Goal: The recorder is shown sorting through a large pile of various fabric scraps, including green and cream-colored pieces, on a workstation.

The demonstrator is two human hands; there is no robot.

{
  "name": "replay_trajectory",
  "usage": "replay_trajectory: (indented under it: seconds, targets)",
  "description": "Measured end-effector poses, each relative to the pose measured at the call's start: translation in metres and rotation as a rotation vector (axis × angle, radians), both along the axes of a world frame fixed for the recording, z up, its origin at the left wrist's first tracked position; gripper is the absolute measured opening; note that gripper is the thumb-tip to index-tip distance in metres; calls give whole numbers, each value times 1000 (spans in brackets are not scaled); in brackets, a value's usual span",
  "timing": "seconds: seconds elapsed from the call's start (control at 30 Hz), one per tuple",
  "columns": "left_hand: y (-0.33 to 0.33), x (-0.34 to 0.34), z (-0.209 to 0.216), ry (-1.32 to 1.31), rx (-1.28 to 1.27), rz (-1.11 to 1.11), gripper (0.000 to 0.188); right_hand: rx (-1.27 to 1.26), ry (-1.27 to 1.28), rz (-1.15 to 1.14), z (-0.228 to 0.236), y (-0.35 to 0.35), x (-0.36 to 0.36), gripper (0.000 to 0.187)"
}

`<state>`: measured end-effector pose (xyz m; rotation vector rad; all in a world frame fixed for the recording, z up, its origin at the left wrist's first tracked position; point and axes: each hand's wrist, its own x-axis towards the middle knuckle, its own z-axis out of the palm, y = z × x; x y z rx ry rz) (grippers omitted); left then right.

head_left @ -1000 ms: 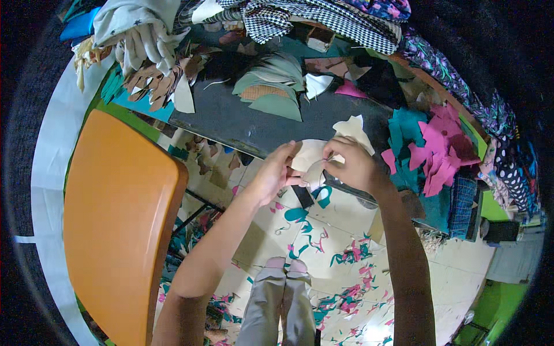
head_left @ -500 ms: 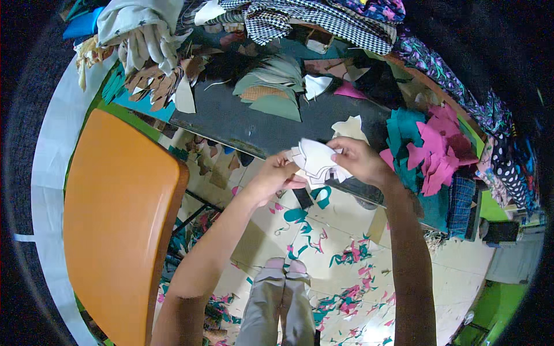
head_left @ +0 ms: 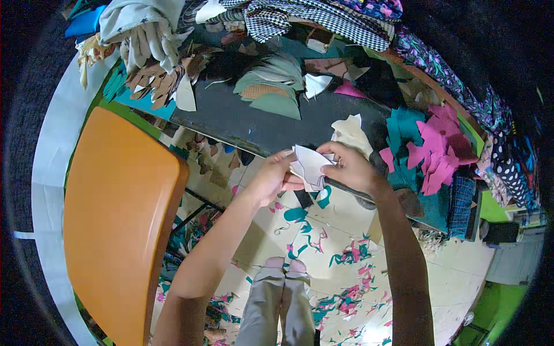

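A small stack of white cut pieces (head_left: 311, 164), fabric or thin leather, is held over the near edge of the dark table (head_left: 231, 121). My left hand (head_left: 276, 180) grips the stack's left side, fingers underneath. On the right side my right hand (head_left: 351, 168) pinches it between thumb and fingers. Their lower edges fan out unevenly. Cream cut pieces (head_left: 352, 131) lie on the table just beyond my right hand. To the right are teal pieces (head_left: 402, 138) and a heap of pink pieces (head_left: 441, 144).
Fanned green pieces (head_left: 271, 83) and brown pieces (head_left: 154, 83) lie farther back on the table. Folded patterned cloth (head_left: 323, 23) lines the far edge. An orange chair (head_left: 124, 225) stands at the left. Teal and pink scraps (head_left: 346, 294) litter the tiled floor around my feet.
Both hands have shifted slightly, and the white stack sits a little lower. The right hand has moved left and down, its fingers reaching farther over the top piece.
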<state>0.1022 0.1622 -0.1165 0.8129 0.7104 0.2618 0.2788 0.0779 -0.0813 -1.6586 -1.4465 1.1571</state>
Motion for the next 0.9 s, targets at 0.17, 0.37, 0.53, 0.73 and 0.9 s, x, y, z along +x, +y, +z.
replay_trajectory:
  seconds: [0.17, 0.37, 0.53, 0.73, 0.9]
  targets:
    - [2, 2, 1, 44, -35, -6, 32, -10, 11, -24, -9, 0, 8, 28]
    - [1, -2, 10, -13, -109, -100, 38, 35, 53, -79, -18, 0, 22, 23]
    - [-7, 5, 10, 3, 31, -93, 36, -12, 25, -65, -11, 5, 11, 27]
    - [-5, 5, 16, 38, 163, -164, 34, 216, -276, 15, -10, 8, 7, 28]
    - [-7, 10, 7, 124, 274, 45, 50, 50, 140, -90, -11, 5, 1, 30]
